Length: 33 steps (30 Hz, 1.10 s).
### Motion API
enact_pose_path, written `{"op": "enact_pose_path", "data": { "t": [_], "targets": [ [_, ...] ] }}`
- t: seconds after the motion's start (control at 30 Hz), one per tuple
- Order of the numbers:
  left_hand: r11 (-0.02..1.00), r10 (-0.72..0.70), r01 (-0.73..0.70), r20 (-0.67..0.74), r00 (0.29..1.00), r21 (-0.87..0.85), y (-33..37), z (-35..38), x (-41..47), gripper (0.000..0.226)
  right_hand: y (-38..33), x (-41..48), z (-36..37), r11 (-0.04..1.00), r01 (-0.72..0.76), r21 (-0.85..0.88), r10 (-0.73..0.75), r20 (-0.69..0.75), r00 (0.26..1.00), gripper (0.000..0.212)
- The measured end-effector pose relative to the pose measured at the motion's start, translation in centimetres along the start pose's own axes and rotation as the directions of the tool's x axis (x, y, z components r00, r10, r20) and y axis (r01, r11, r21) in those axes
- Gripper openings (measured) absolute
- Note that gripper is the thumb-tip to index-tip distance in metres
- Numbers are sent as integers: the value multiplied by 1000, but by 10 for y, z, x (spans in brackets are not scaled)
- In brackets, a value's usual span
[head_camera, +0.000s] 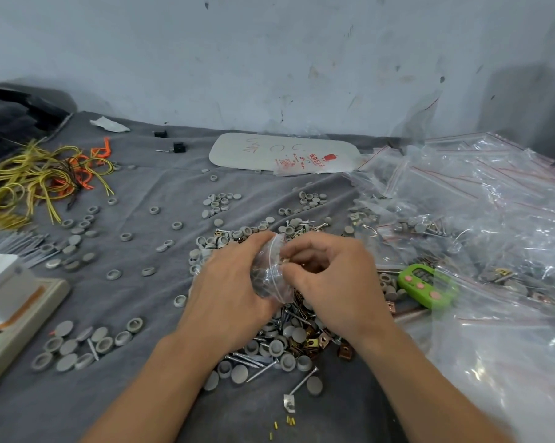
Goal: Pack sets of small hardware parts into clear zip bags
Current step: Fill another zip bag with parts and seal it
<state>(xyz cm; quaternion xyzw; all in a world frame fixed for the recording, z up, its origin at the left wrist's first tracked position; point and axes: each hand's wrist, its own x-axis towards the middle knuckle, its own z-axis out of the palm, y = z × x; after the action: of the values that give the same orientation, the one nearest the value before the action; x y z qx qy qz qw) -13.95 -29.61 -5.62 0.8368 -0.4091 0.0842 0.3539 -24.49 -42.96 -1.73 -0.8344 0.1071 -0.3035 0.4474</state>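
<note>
**Item:** clear zip bag (269, 276) — small, partly filled, held just left of the green timer (427, 284), above the heap of parts (285, 340) on the cloth-covered desk (116, 302).

**Left hand** (234, 282): grip curled round the bag's body from the side.

**Right hand** (336, 279): grip closed, fingertips pinching at the bag's mouth. Whether a part sits between them cannot be told.

**Handling, as judged:** film is thin, soft and slippery. Contents are light but sharp-ended — screws may pierce it. Best taken at the stiffer zip strip.

**Spare bags** (480, 199): piled beyond the timer.
</note>
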Motion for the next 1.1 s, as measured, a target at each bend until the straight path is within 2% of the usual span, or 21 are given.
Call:
{"op": "enact_pose_path", "data": {
  "t": [0.1, 0.17, 0.23, 0.3, 0.4, 0.43, 0.5, 0.6, 0.7, 0.77, 0.9, 1.1],
  "targets": [
    [999, 40, -40, 4, 999, 3, 2, -2, 0, 66, -2, -2, 8, 991, 106, -83, -101, 65, 993, 31],
    [998, 62, -62, 0, 998, 4, 3, -2, 0, 62, 0, 0, 11, 986, 113, -122, -99, 117, 988, 37],
    [998, 66, -66, -17, 998, 5, 2, -1, 0, 61, 0, 3, 9, 989, 105, -107, -91, 133, 987, 30],
    [999, 51, -51, -39, 998, 8, 0, 0, 0, 63, 1, 6, 0, 995, 59, -83, -56, 43, 998, 20],
    [1000, -3, 4, -45, 999, 18, -3, 2, -1, 69, 5, 12, -26, 995, -29, -99, 20, -86, 996, 21],
    [999, -22, 23, -43, 999, 24, -4, 3, -2, 71, 7, 14, -35, 990, -62, -129, 55, -55, 997, 21],
    [999, -41, 42, -43, 998, 27, -5, 4, -2, 73, 10, 14, -49, 967, -137, -216, 167, 128, 978, 19],
    [998, -54, 55, -30, 998, 33, -6, 4, -1, 72, 14, 14, -56, 916, -188, -354, 328, 392, 859, 12],
    [997, -65, 66, -28, 998, 33, -7, 4, -1, 72, 14, 12, -51, 886, -141, -442, 376, 507, 776, 21],
    [997, -70, 71, -25, 997, 35, -8, 4, -1, 73, 15, 13, -48, 876, -143, -461, 382, 481, 789, 21],
    [996, -77, 78, -23, 997, 34, -8, 4, -1, 75, 18, 15, -46, 848, -157, -506, 369, 351, 861, 13],
    [995, -92, 93, -8, 996, 28, -8, 3, -1, 73, 27, 16, -47, 762, -182, -621, 343, 150, 927, 37]
  ]
}}
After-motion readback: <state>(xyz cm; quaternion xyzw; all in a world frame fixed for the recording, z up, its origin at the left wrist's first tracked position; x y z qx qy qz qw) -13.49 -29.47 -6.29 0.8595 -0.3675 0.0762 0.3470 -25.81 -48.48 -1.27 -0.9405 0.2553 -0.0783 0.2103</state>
